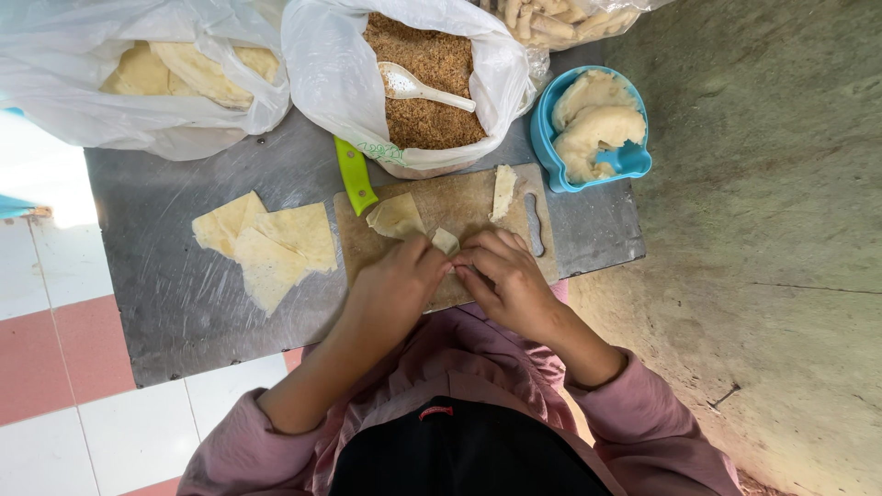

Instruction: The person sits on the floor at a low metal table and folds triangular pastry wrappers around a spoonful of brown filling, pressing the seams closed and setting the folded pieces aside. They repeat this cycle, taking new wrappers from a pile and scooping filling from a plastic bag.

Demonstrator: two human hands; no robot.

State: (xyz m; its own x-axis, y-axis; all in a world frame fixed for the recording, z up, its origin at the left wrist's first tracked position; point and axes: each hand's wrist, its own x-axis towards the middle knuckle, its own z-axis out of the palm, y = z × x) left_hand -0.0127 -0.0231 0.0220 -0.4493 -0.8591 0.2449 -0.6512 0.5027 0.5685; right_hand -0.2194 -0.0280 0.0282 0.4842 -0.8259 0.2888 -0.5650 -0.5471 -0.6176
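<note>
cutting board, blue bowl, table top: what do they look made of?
Cutting board: looks like wood, matte brown with a worn, stained face. Blue bowl: probably plastic, smooth, glossy, moulded rim. Table top: seems sheet metal, dull grey with smears and a soft sheen, rivet-like dots near the edges. Both hands press a pale wrapper piece on the board.

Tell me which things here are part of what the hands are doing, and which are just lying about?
In use:
left hand
right hand
small wrapper roll
cutting board

Lying about:
stack of wrappers
green knife handle
blue bowl of dough
bag of brown filling
spoon
</note>
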